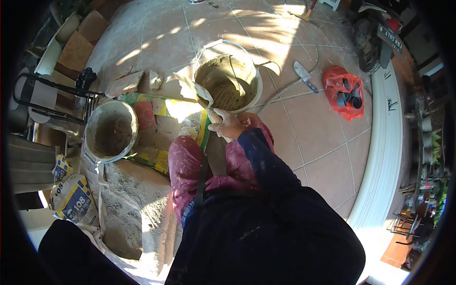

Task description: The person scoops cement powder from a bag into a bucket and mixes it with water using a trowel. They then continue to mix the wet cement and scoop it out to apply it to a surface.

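Observation:
My right hand (228,125), dusted with grey, is closed around the pale handle of what looks like a trowel (204,95). Its far end rests by the near left rim of a bucket (259,90), whose inside is coated with wet mortar. A second tool's curved handle leans inside that bucket and over its right rim. Of my left arm only the dark sleeve (71,251) shows at the lower left; the hand itself is out of sight.
Another mortar-smeared bucket (90,128) stands left, beside an open sack of grey powder (142,204) and a printed cement bag (73,199). Right of the big bucket lie a putty-knife-like blade (302,72), a hose (280,92) and a red plastic bag (335,76) holding dark pipe pieces.

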